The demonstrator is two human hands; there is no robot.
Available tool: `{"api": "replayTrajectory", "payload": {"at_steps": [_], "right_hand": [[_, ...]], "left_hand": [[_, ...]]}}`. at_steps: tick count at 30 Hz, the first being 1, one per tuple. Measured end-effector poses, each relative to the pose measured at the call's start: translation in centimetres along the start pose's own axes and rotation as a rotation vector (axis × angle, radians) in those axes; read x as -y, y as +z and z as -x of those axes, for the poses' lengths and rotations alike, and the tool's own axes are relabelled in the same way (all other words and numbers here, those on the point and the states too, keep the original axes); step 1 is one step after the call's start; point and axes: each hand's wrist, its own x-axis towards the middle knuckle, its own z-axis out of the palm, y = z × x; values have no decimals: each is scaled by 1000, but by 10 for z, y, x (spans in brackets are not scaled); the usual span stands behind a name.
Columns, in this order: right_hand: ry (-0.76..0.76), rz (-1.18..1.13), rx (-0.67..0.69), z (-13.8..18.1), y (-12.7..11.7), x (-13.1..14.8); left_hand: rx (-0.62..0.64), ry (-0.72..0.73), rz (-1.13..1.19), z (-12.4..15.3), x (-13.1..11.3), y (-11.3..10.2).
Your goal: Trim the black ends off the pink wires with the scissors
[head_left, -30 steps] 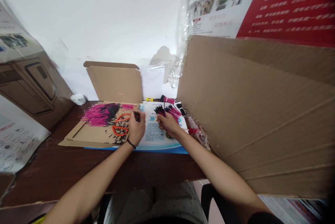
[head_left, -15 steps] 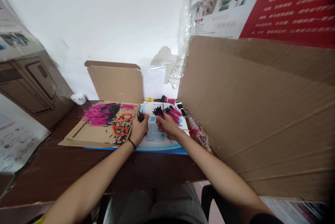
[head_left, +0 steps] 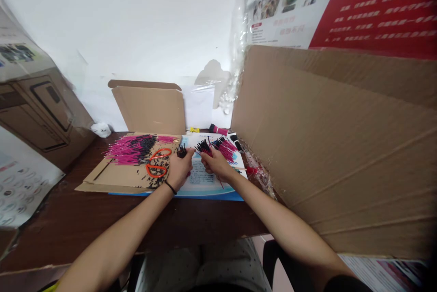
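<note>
Left hand [head_left: 179,171]: closed on black-tipped bundle [head_left: 181,151]. Right hand [head_left: 215,164]: closed on magenta-and-black sheaf [head_left: 204,147], above printed sheet [head_left: 201,179]. Progress, judged: rear bundle [head_left: 218,130] gathered, apparently banded; large pile [head_left: 129,149] on open carton [head_left: 126,176] still loose. Limits: cardboard panel [head_left: 324,146] at right; orange-handled scissors [head_left: 157,176] beside left hand. Most room: toward front edge of table [head_left: 198,219].

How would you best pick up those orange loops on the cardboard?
Probably by the nearer orange loop, pinching its outer rim from above and the near left. The loops appear to lie flat on the cardboard, rims exposed upward, while the left hand crowds them on the right.
</note>
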Motion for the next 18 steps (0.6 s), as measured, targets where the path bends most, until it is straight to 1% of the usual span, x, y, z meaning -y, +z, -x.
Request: {"api": "replayTrajectory", "payload": {"at_steps": [2, 5, 7, 9, 11, 14, 16, 18], "right_hand": [[-2, 9, -1, 0, 1, 0], [-23, 16, -19, 0, 2, -1], [-57, -19, -88, 0, 2, 1], [-90, -92, -179, 0, 0, 4], [-125, -199, -240, -1, -3, 7], [-185, -319, -278, -3, -5, 11], [-229, -348, -308, -3, -4, 11], [-262, -360, -344, -3, -1, 9]], "left_hand": [[-5, 18, 48, -2, -1, 2], [-68, 27, 163, -5, -5, 2], [-82, 13, 217, -5, -10, 2], [-58, -25, 229, -3, -14, 1], [22, -98, 190, 3, -17, 2], [236, -206, 71, 15, -15, 5], [370, -221, -51, 22, -9, 8], [447, -172, -202, 27, -3, 11]]}}
